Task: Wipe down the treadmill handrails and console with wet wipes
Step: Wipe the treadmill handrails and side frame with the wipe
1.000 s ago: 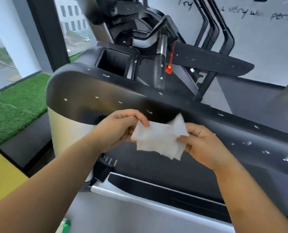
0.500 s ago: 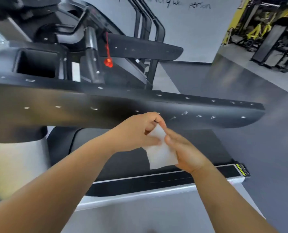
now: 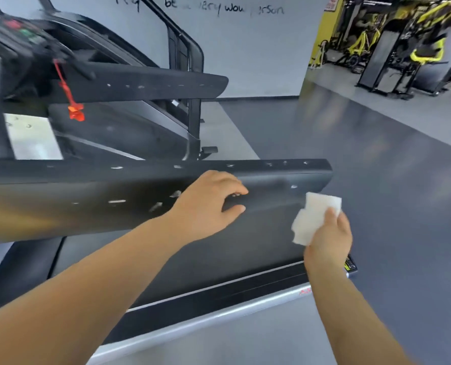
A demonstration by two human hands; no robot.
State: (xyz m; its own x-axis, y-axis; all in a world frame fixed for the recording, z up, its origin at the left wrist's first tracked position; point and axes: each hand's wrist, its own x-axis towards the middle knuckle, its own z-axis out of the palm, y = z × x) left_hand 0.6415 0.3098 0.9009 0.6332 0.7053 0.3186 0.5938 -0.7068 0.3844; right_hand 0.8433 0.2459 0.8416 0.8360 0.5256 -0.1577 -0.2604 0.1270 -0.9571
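Wet wipe (image 3: 314, 219), white and folded, is pinched in the right hand (image 3: 329, 239) at the free end of the near handrail (image 3: 87, 196), overlapping its lower edge; whether it touches cannot be told. Left hand (image 3: 206, 206) lies against the side face of the same handrail, fingers loosely curved, gripping nothing. Treadmill belt (image 3: 192, 254) runs below both hands. Far handrail (image 3: 145, 86) lies beyond, with a red safety key (image 3: 75, 111) hanging from the blurred console (image 3: 21, 38).

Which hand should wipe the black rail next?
The right hand, probably: it grips the wipe just beside the end of the near handrail. The left hand holds nothing.
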